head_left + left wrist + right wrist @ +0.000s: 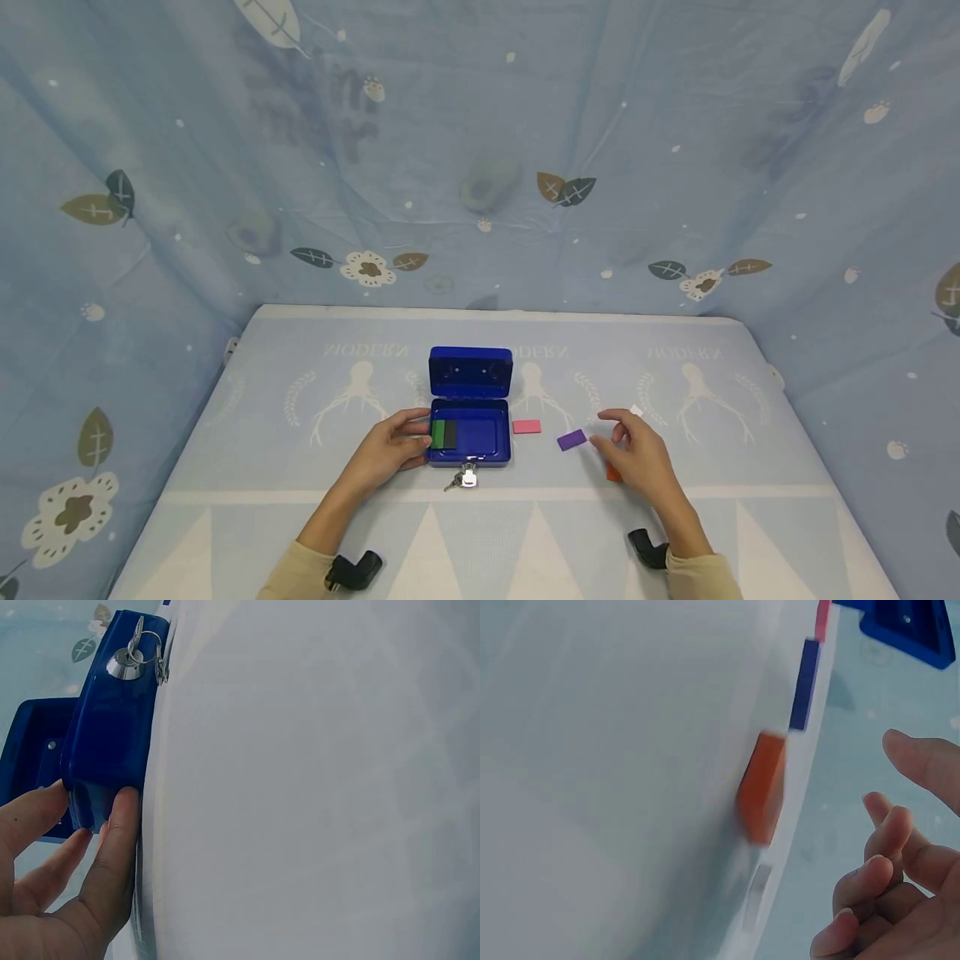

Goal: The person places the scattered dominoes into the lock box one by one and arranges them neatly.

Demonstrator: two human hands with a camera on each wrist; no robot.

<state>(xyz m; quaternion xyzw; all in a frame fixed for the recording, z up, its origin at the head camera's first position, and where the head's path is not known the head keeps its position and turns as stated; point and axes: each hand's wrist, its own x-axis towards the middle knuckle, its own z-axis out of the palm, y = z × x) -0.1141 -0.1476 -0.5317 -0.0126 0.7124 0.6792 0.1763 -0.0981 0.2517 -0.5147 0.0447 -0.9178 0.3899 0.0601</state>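
A blue cash box (480, 460) stands with its lid (471, 372) raised. Inside, on its left, lie a green block (438, 434) and a dark block (450, 434). My left hand (390, 450) rests against the box's left end; in the left wrist view its fingertips (127, 801) touch that end. My right hand (636, 454) hovers with loosely bent fingers and nothing between them. Near its thumb lies a purple block (572, 440). An orange block (763, 787) is partly hidden below that hand in the head view, and a white block (757, 898) lies beyond it.
A pink block (527, 427) lies just right of the box. Keys (454, 480) hang from the silver lock (468, 477) on the box's front. A patterned cloth covers the table (480, 542), and a blue curtain (480, 150) hangs behind it.
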